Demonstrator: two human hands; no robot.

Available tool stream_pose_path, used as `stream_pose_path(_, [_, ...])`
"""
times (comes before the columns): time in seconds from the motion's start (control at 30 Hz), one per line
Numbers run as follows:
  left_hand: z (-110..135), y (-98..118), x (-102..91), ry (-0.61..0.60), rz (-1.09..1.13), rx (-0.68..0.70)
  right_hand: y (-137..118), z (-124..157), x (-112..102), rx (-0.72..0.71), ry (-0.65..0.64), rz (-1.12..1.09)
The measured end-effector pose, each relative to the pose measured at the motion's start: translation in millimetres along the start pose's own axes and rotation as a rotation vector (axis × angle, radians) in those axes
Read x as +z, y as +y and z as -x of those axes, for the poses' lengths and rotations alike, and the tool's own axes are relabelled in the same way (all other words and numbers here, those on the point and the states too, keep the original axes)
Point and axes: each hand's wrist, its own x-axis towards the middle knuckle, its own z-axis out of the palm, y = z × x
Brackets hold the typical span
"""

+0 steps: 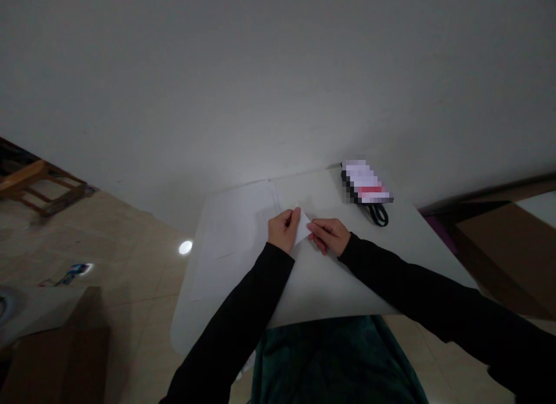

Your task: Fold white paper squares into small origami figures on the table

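Observation:
A small piece of folded white paper [303,226] is held between my two hands, just above the white table [339,288]. My left hand [283,230] is closed on its left side, with the thumb lying along the paper. At the paper's right corner, the fingertips of my right hand [330,235] pinch it. Large white paper sheets [237,230] lie flat to the left of my hands, partly behind my left hand and sleeve.
A blurred-out phone-like object [365,182] with a black strap [379,214] lies at the table's back right. The wall [260,91] rises behind the table. Cardboard boxes [512,247] stand at right, another box [65,363] at lower left. A wooden stool [41,184] is at far left.

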Motion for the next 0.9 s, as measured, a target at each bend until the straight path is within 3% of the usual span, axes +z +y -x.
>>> stream_pose_path(0.2, [3.1,4.6,-1.7,0.017,0.058,0.020,2.0,-0.9,1.8,0.011,-0.016,-0.067])
stream_pose_path(0.47, [-3.6,-4.5,3.4,-0.031,0.164,-0.034,2.2,-6.3,-0.5,0.023,0.129,-0.128])
stream_pose_path(0.7, [-0.7,1.3,0.1,0.001,0.179,0.000,1.5,-6.4,-1.5,0.023,0.143,-0.102])
stream_pose_path(0.9, [-2.0,1.6,0.9,-0.110,0.403,-0.142,2.6,-8.3,-5.3,0.049,0.112,-0.127])
